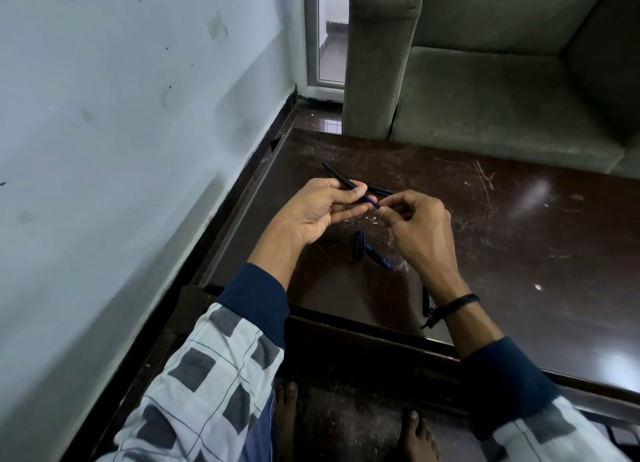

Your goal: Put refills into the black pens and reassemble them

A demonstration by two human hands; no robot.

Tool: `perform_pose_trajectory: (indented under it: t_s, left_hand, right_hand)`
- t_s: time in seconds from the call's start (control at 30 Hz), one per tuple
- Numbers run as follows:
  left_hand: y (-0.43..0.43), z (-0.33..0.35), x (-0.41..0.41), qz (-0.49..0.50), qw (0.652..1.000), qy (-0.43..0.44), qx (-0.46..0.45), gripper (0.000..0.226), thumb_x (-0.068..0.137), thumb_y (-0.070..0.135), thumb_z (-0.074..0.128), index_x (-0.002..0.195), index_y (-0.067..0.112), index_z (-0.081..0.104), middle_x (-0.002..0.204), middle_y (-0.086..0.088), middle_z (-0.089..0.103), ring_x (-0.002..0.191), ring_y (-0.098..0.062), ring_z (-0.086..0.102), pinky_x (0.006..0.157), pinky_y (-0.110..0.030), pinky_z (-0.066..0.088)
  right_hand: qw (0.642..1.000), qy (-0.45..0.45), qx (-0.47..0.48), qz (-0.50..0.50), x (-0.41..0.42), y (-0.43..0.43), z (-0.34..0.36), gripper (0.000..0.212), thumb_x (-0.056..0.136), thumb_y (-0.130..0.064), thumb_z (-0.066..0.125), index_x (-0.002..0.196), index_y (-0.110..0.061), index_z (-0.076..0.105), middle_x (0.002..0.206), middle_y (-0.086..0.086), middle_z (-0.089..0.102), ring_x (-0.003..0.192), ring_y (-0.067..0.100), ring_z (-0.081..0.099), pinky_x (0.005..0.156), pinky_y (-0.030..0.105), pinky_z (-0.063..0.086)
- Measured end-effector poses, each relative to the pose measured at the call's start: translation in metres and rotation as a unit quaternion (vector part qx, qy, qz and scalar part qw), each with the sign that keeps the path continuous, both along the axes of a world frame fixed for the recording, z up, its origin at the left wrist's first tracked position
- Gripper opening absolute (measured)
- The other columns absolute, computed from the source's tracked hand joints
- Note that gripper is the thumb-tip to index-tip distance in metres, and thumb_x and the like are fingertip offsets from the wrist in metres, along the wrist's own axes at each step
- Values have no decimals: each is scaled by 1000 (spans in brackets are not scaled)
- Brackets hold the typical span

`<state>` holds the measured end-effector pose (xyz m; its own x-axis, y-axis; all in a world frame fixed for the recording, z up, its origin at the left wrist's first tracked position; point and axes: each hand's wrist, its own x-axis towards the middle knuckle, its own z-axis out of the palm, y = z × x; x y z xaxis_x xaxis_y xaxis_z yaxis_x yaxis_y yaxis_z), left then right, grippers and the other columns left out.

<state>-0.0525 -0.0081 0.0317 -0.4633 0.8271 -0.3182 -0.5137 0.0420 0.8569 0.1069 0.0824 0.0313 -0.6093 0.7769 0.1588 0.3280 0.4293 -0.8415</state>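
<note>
Left hand [322, 209] grips black pen barrel [339, 175]; right hand [415, 226] pinches blue refill [371, 201].

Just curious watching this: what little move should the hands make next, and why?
Probably the right hand should push the blue refill deeper into the black pen barrel that the left hand grips; part of the refill shows between them.

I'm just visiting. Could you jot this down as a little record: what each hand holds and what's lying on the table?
Left hand: grips a black pen barrel
Right hand: pinches a blue refill at the barrel's near end
Stage: refill going in; depth hidden by fingers
On the table: black cap, blue piece, second black pen, black part by the right wrist
Behind: green sofa
</note>
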Motion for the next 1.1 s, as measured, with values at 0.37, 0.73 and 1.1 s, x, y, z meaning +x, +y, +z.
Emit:
perform_pose_trajectory:
  t_s: [0.37, 0.73, 1.1]
  left_hand:
    - [-1, 3, 1, 5, 1000, -2, 0, 11, 93, -4, 66, 103, -2, 70, 95, -20, 78, 88, -25, 78, 69, -24, 62]
    - [-2, 2, 1, 2, 1000, 5, 6, 13, 92, -3, 67, 105, -3, 71, 100, -22, 77, 92, -26, 77, 73, -25, 63]
    - [-3, 0, 0, -10, 1000, 5, 14, 13, 91, -5, 67, 103, -2, 72, 101, -23, 77, 94, -27, 77, 73, -25, 62]
  right_hand:
    - [1000, 2, 5, 0, 0, -1, 1, 6, 96, -18, 73, 98, -24, 76, 86, -9, 72, 81, 7, 69, 70, 29, 59]
    - [1000, 5, 13, -13, -1, -2, -1, 8, 95, -18, 73, 97, -25, 76, 84, -11, 71, 79, 5, 68, 69, 26, 57]
    - [1000, 0, -11, -3, 0, -1, 0, 10, 98, -16, 69, 97, -24, 75, 83, -4, 73, 79, 13, 70, 71, 38, 61]
